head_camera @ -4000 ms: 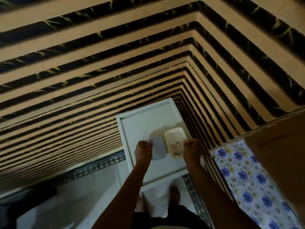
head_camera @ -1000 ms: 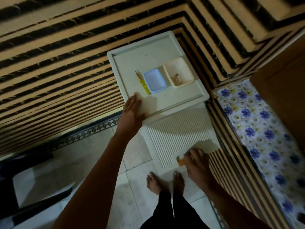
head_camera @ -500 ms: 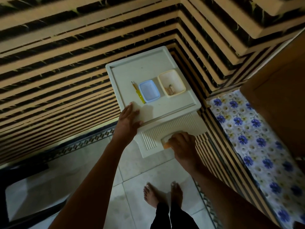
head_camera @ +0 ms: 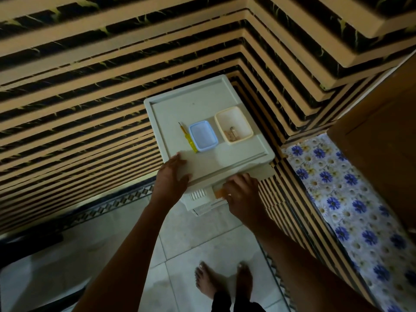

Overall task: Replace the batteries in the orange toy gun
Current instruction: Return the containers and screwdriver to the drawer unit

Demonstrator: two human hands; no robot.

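Observation:
A white plastic drawer cabinet (head_camera: 193, 106) stands in the corner of the striped walls. On its top lie a yellow screwdriver (head_camera: 188, 138), an empty blue container (head_camera: 203, 135) and a cream container (head_camera: 243, 122) holding small batteries (head_camera: 231, 134). My left hand (head_camera: 172, 180) rests flat on the top's front left corner. My right hand (head_camera: 244, 195) curls round an orange piece (head_camera: 218, 192) at the front of the ribbed top drawer (head_camera: 199, 199), which sticks out only a little. I cannot tell whether the orange piece is a handle or the toy.
A surface with a blue-flowered cover (head_camera: 351, 210) lies to the right, with a brown cardboard box (head_camera: 382, 136) on it. My bare feet (head_camera: 225, 282) stand on the pale tiled floor just before the cabinet. Something dark (head_camera: 22, 248) sits at the lower left.
The drawer, far out a second ago, has slid nearly all the way in under my right hand. My left hand has stayed on the cabinet's top.

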